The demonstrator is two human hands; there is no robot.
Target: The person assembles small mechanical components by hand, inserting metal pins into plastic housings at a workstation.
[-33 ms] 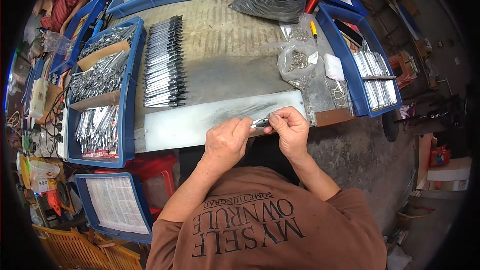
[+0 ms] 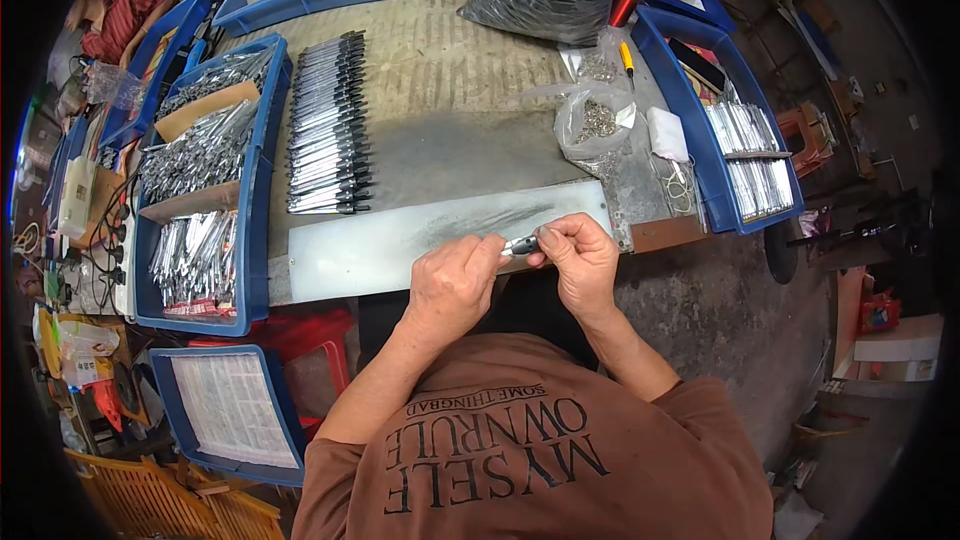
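Just above the near edge of a long white board (image 2: pixel 350 252), both hands hold a slim pen (image 2: pixel 524 245) with a dark grip section and a silvery part, between them. My left hand (image 2: pixel 455 285) closes over its left portion, hiding most of that end. At the other end, my right hand (image 2: pixel 583 265) pinches the dark tip between thumb and fingers. Farther left on the table, a neat row of silver-and-black pens (image 2: pixel 328 130) lies side by side, dark ends toward the right.
A blue divided bin (image 2: pixel 262 190) of silvery parts stands left. Small metal parts fill a clear bag (image 2: pixel 590 125), near a yellow-handled screwdriver (image 2: pixel 627 58). Another blue bin (image 2: pixel 775 135) sits right. A large bag of black parts (image 2: pixel 545 0) stands at the back; a blue tray (image 2: pixel 160 380) is lower left.
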